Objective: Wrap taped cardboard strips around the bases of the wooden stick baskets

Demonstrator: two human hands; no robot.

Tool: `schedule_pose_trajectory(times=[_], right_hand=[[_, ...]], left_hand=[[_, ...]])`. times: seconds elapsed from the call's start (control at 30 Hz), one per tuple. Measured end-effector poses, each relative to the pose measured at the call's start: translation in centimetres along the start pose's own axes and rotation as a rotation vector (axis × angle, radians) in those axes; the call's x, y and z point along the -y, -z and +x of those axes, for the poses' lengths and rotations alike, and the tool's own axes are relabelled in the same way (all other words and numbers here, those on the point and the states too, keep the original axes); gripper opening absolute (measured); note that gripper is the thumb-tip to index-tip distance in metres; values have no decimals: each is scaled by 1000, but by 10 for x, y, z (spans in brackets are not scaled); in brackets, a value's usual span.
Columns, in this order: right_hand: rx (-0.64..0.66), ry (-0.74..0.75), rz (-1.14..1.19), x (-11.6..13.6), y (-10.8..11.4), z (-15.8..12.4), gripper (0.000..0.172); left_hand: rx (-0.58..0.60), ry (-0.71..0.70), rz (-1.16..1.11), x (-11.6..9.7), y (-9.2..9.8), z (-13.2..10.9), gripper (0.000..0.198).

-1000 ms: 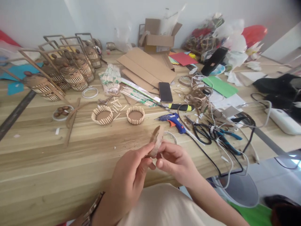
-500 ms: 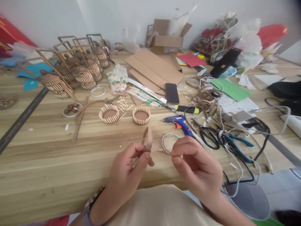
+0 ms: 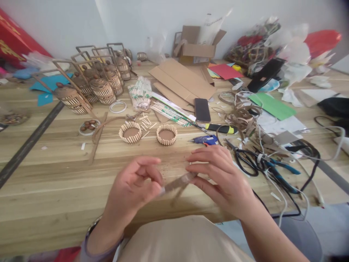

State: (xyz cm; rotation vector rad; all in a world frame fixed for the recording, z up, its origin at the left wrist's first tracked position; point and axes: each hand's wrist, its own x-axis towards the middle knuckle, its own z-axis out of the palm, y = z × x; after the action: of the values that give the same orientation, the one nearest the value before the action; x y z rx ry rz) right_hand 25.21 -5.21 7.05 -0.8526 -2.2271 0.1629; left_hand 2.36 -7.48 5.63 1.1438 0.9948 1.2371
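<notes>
A short greyish-brown strip (image 3: pixel 176 183) stretches between my hands over the front of the table. Its left end, pale at the tip, is pinched by the thumb and index finger of my left hand (image 3: pixel 133 187). The thumb and fingers of my right hand (image 3: pixel 222 178) close on the other end. Beyond them stand two round cups (image 3: pixel 167 135) ringed with short wooden sticks, each with a brown base. Just past my right fingers lies a blue glue gun (image 3: pixel 204 140), its handle partly hidden by that hand.
Several small stick-walled lanterns (image 3: pixel 102 89) with tall handles crowd the back left. A phone (image 3: pixel 202 110), a utility knife (image 3: pixel 220 128), scissors (image 3: pixel 245 160) and pliers (image 3: pixel 283 173) lie to the right, among cables. Cardboard sheets (image 3: pixel 182 82) and a dish of brown beads (image 3: pixel 88 126) are further off.
My right hand has moved left and taken hold of the strip's end. The strip, previously upright in my left hand, now lies slanted between both hands. The view has shifted slightly.
</notes>
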Motion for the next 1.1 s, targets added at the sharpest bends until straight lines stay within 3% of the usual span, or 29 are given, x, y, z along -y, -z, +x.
schedule_pose_trajectory(times=[0.1,0.17,0.23,0.3,0.43,0.7,0.83,0.97,1.1], right_hand=[[-108,-105,15,3,-5,0,11],[-160,-164,41,6,-10,0,12],[-198,-197,55,9,-16,1,12],[-225,-204,58,11,-23,2,12],[-258,-155,28,15,-36,2,12],[-178,-112,-6,14,-55,-6,12],[-137,-110,-1,13,-48,-3,30],[-217,-69,-16,24,-30,13,11],[-244,-13,-76,37,-23,29,15]], left_hand=[[-222,-24,-366,8,-1,6,42],[-306,44,-522,12,-8,8,44],[-282,144,-595,15,-16,9,43],[-186,211,-601,17,-23,7,43],[-111,221,-537,15,-29,6,35],[-254,192,-425,10,-29,7,20],[-357,108,-260,7,-26,5,16],[-351,53,-25,3,-22,4,10],[-287,-14,230,-2,-21,3,12]])
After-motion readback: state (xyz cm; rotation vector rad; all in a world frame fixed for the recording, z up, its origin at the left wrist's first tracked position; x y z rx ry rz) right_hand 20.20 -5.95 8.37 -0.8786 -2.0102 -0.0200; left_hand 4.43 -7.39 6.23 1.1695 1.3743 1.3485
